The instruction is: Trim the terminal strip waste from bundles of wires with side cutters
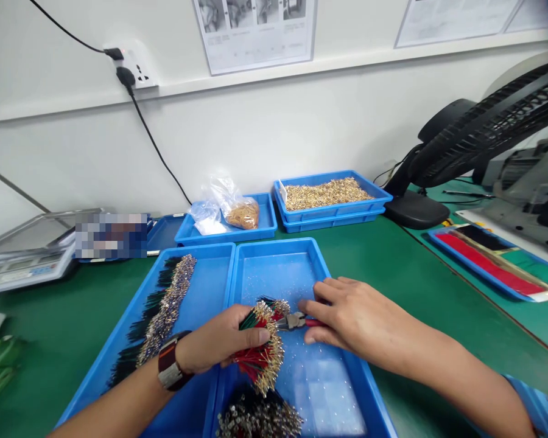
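My left hand (237,334), with a brown-banded watch on its wrist, holds a bunch of red and green wires (260,353) with gold-coloured tips. My right hand (342,310) grips pliers with red handles (313,322); their metal jaws are at the bunch's right side. Both hands are over the right blue tray (319,255), where small bright specks are scattered. Another bundle with dark wires and silvery tips (260,417) lies at that tray's near end. In the left blue tray (214,258), a long row of dark wires with metal tips (164,316) lies lengthwise.
Stacked blue trays (333,213) with gold-coloured pieces stand by the wall, beside a tray with plastic bags (242,214). A black fan (475,128) and a tray of coloured strips (493,261) are right. A scale (31,267) sits left.
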Available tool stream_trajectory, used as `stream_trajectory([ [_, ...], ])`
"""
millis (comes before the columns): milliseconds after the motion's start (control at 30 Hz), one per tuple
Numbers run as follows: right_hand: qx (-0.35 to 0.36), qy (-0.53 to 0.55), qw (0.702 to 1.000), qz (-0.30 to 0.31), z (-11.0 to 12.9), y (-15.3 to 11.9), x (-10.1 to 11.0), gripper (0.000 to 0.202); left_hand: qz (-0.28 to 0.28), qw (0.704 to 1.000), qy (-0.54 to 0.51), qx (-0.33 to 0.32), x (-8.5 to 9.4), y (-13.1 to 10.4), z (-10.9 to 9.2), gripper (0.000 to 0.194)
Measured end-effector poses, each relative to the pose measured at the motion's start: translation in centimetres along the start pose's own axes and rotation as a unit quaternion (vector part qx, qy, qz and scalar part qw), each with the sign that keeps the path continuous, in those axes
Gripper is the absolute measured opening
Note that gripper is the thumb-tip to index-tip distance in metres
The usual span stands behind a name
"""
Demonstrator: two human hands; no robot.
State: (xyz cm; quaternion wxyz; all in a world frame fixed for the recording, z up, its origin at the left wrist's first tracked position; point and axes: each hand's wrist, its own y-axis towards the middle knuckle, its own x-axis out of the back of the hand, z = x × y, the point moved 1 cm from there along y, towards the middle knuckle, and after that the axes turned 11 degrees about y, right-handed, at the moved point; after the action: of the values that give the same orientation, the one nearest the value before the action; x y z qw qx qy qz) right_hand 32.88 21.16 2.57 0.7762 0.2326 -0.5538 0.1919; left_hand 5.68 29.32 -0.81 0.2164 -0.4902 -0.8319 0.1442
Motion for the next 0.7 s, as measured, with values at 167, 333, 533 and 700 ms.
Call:
stream_trajectory([
  [167, 0.0, 0.031, 0.999, 0.02, 0.33, 0.09, 0.05, 0.037, 0.028, 0.999, -0.034, 0.011, -0.02, -0.21, -0.36, 0.054],
  [333, 0.008, 0.022, 0.999, 0.025, 0.43, -0.04, 0.08, 0.036, 0.019, 1.0, 0.001, 0.004, -0.11, 0.01, -0.01, 0.054],
  [533, 0.005, 0.022, 1.0, 0.013, 0.47, -0.22, -0.18, 0.038, -0.08, 0.996, 0.03, -0.007, -0.51, 0.49, 0.41, 0.06],
  [700, -0.003, 0.063, 0.997, 0.043, 0.77, -0.21, 0.34, 0.035, -0.074, 0.996, 0.001, -0.039, -0.72, 0.55, 0.07, 0.057],
])
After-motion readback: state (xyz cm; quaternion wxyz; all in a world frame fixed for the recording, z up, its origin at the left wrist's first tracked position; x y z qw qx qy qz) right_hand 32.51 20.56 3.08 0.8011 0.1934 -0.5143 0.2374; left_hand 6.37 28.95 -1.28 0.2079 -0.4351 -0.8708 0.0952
